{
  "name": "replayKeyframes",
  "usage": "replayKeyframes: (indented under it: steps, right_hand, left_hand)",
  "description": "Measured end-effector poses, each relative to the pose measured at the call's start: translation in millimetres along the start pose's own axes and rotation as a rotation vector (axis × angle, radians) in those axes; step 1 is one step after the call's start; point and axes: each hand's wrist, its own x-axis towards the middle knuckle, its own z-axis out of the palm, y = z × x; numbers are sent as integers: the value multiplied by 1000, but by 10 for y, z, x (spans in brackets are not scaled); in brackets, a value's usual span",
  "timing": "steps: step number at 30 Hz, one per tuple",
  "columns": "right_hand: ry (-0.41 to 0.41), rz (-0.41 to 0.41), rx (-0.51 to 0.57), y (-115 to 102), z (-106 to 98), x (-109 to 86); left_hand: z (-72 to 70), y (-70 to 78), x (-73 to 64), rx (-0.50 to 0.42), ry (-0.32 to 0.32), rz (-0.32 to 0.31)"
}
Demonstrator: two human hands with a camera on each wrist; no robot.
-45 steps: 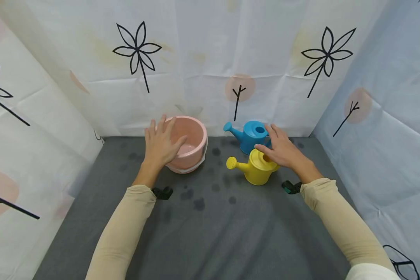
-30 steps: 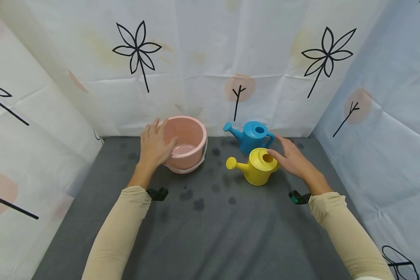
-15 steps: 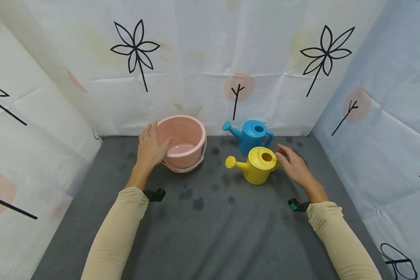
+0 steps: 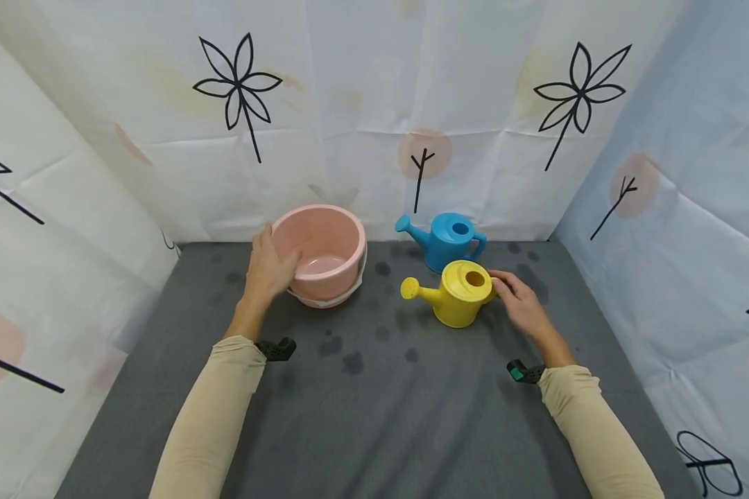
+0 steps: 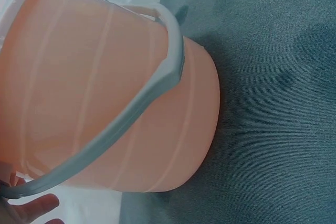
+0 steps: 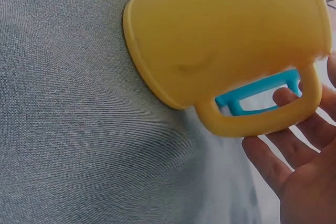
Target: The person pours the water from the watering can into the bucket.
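At the back left stands a pink bucket (image 4: 343, 267) with a pale carrying handle (image 5: 137, 109). My left hand (image 4: 267, 267) holds its near-left rim, with the thumb over the inside and the other fingers outside. In the left wrist view, some fingertips (image 5: 39, 208) show past the handle; the rest are hidden. A yellow watering can (image 4: 457, 305) stands upright right of centre, spout to the left. My right hand (image 4: 521, 305) is at its handle (image 6: 262, 121). In the right wrist view, fingers pass behind that handle and one fingertip shows through its opening.
A blue watering can (image 4: 446, 249) stands just behind the yellow one, spout also to the left. Grey cloth (image 4: 374, 416) with dark spots covers the table. White printed curtains (image 4: 349, 83) enclose the back and both sides.
My right hand has drawn back from above the two cans and come down to the yellow can's handle. My left hand has moved left and down onto the bucket's rim. Bucket and cans stay in place.
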Motion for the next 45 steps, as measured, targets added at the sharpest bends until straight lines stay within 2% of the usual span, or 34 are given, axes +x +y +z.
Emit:
replayKeyframes:
  steps: [8,16,19,25,28,35,45]
  right_hand:
    - [-22,21,33,91,6,39]
    - [-42,71,167,163,-2,94]
    - [-61,82,273,194,8,102]
    - [-88,87,631,223,70,125]
    - [-79,97,739,212,99,132]
    - [-63,85,760,145,152,144]
    - [-20,78,866,27,251,235]
  left_hand:
    - [-18,0,-5,-15,8,-4]
    - [-20,-26,-5,-36,6,-10]
    - [-18,-37,1,-51,1,-3]
    - [-34,-78,17,-62,-16,21]
    - [-37,-117,26,-65,-25,42]
    - [5,-175,75,-118,-3,107]
    - [-3,-164,59,-134,-1,95]
